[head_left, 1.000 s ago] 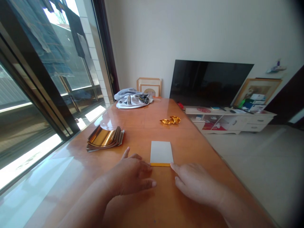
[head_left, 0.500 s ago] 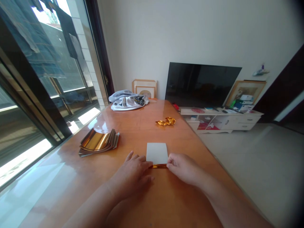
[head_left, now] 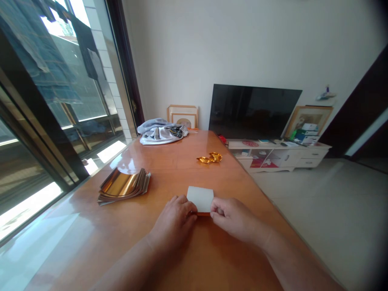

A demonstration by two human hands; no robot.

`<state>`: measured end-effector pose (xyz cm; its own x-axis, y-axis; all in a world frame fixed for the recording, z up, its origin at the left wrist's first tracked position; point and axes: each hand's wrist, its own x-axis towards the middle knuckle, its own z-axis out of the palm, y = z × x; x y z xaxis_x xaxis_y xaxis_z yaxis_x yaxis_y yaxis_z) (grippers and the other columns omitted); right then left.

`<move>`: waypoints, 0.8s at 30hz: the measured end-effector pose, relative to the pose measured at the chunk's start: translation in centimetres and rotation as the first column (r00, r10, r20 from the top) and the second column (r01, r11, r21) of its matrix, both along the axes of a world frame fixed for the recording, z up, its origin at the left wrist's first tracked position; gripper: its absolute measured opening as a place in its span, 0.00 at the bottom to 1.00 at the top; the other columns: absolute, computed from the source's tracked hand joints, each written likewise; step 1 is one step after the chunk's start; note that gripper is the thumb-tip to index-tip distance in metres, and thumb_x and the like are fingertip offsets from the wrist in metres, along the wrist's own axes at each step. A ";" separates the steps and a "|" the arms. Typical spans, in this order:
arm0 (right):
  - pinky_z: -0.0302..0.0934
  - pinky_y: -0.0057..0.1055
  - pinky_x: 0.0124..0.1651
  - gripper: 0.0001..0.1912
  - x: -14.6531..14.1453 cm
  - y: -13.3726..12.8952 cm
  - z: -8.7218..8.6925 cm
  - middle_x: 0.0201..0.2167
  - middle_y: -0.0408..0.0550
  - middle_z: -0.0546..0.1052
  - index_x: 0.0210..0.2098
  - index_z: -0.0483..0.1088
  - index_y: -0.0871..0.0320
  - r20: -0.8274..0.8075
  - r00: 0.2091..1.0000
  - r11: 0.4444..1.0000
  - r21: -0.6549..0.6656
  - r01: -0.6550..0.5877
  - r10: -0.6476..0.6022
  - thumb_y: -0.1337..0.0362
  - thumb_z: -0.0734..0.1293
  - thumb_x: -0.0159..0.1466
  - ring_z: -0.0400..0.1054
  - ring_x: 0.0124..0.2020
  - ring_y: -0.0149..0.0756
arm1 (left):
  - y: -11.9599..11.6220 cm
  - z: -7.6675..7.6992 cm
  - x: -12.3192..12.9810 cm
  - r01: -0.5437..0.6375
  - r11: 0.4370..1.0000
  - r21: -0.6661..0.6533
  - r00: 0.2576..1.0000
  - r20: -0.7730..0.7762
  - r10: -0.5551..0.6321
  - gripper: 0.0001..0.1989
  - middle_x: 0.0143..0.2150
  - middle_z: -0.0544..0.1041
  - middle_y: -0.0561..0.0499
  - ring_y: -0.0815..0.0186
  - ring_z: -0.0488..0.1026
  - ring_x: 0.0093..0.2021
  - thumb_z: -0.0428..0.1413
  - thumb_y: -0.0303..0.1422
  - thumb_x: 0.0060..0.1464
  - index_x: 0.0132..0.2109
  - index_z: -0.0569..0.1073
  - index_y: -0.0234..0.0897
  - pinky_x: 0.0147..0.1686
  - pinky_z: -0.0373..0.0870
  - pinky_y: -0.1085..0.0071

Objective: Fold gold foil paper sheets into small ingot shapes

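Note:
Between my hands, on the wooden table [head_left: 169,173], is a sheet of gold foil paper [head_left: 200,198], its pale back facing up. A thin gold strip shows along its near edge, where the paper is folded over. My left hand [head_left: 178,216] pinches the left end of that edge, thumb and fingers together. My right hand [head_left: 228,214] has its fingers curled closed on the right end. Farther off lie folded gold foil pieces [head_left: 209,158]. A stack of gold foil sheets [head_left: 124,186], curling up at its edges, sits to the left.
A grey cloth bundle [head_left: 162,131] lies at the table's far end. Beyond stand picture frames [head_left: 182,116], a television [head_left: 254,113] and a low white cabinet [head_left: 287,157]. Glass sliding doors [head_left: 45,113] run along the left; the table's right edge borders the floor [head_left: 327,210].
My left thumb has come in against the fingers at the paper's near edge. The sheet now bows slightly, and its gold strip looks narrower. The whole view has shifted a little.

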<state>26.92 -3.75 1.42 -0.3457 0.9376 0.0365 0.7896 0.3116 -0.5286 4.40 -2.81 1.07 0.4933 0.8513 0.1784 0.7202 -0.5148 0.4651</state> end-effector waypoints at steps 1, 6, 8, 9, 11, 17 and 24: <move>0.47 0.26 0.29 0.05 0.0 0.0 0.0 0.25 0.39 0.73 0.31 0.69 0.56 0.001 1.000 1.000 0.005 -0.002 0.002 0.64 0.62 0.63 0.64 0.27 0.30 | 0.0 0.1 0.0 -0.006 1.000 0.000 1.000 0.008 0.006 0.07 0.43 0.73 0.47 0.58 0.69 0.45 0.53 0.30 0.58 0.40 0.76 0.41 0.43 0.66 0.65; 0.49 0.26 0.29 0.06 -0.2 -0.1 -0.2 0.24 0.38 0.72 0.32 0.69 0.55 -0.048 0.999 0.999 0.044 -0.004 0.006 0.63 0.62 0.64 0.63 0.26 0.30 | 0.0 0.2 -0.1 0.004 1.000 -0.009 0.999 0.036 -0.004 0.06 0.40 0.74 0.48 0.60 0.69 0.43 0.53 0.30 0.58 0.36 0.75 0.40 0.41 0.65 0.66; 0.51 0.26 0.30 0.05 -0.4 -0.2 -0.1 0.24 0.37 0.71 0.38 0.70 0.54 -0.130 0.991 0.996 0.084 0.033 -0.021 0.61 0.64 0.65 0.64 0.26 0.30 | 0.2 -0.2 -0.1 -0.008 0.999 -0.035 0.993 0.114 0.012 0.06 0.38 0.74 0.49 0.60 0.70 0.42 0.53 0.31 0.57 0.35 0.75 0.39 0.40 0.64 0.67; 0.52 0.26 0.30 0.06 -0.4 -0.2 0.0 0.24 0.37 0.71 0.40 0.69 0.54 -0.186 0.981 0.991 0.115 0.073 -0.051 0.60 0.64 0.65 0.64 0.27 0.30 | 0.2 -0.4 0.0 -0.022 0.998 -0.062 0.982 0.185 0.034 0.06 0.38 0.74 0.49 0.61 0.70 0.41 0.54 0.32 0.57 0.34 0.75 0.39 0.39 0.64 0.68; 0.55 0.27 0.32 0.07 -0.5 -0.1 0.1 0.25 0.38 0.71 0.40 0.68 0.55 -0.296 0.947 0.967 0.175 0.185 -0.128 0.59 0.63 0.67 0.65 0.28 0.31 | 0.5 -0.9 0.1 -0.052 0.984 -0.173 0.923 0.367 0.114 0.06 0.35 0.74 0.51 0.64 0.70 0.37 0.55 0.33 0.57 0.34 0.74 0.38 0.36 0.64 0.70; 0.60 0.27 0.34 0.09 -1.3 0.0 -0.9 0.30 0.42 0.73 0.35 0.68 0.56 -0.433 0.896 0.979 0.123 0.163 -0.095 0.59 0.62 0.68 0.67 0.31 0.32 | 0.6 -0.6 0.4 0.150 0.864 -0.481 0.620 0.726 0.297 0.09 0.29 0.72 0.54 0.69 0.67 0.31 0.59 0.36 0.55 0.32 0.71 0.35 0.35 0.63 0.73; 0.62 0.29 0.41 0.04 -2.7 -0.1 -2.2 0.37 0.44 0.76 0.38 0.73 0.54 -0.402 0.915 0.972 0.224 0.070 0.027 0.62 0.68 0.64 0.70 0.39 0.35 | -0.3 0.2 0.9 0.295 0.820 -0.490 0.439 0.832 0.340 0.09 0.28 0.70 0.55 0.71 0.64 0.30 0.63 0.33 0.52 0.31 0.72 0.34 0.36 0.63 0.75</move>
